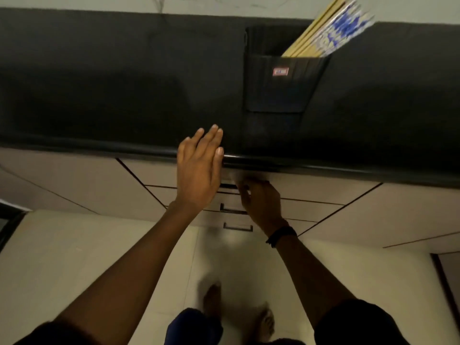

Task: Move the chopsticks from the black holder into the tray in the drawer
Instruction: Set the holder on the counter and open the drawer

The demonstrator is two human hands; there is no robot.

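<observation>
Forearms: nearest the lens, both reach forward from the lower corners of the view toward the cabinet front.
Left hand [199,168]: flat and open over the front edge of the worktop [112,95], fingers straight and close together, holding nothing.
Right hand [260,200]: below the worktop edge at the top drawer [311,189], fingers curled toward its handle; blurred, so a firm grip cannot be confirmed.
Worktop: dark, and carries the black holder [278,90] toward the back right.
Top drawer: appears closed; the tray is not visible.
Black holder: upright, well apart from both hands.
Chopsticks [328,33]: a bundle in the holder, leaning up and to the right, some with blue-and-white tops; none has been taken out.
Lower handles [232,210]: two more drawers beneath, both closed.
Wristband [282,235]: dark, on the right wrist.
Step in hand: judged to be opening the drawer, ahead of any transfer.
Next move: a secure hold on the handle and a straight pull until the tray is exposed; then a hand goes up to the holder for the bundle.
</observation>
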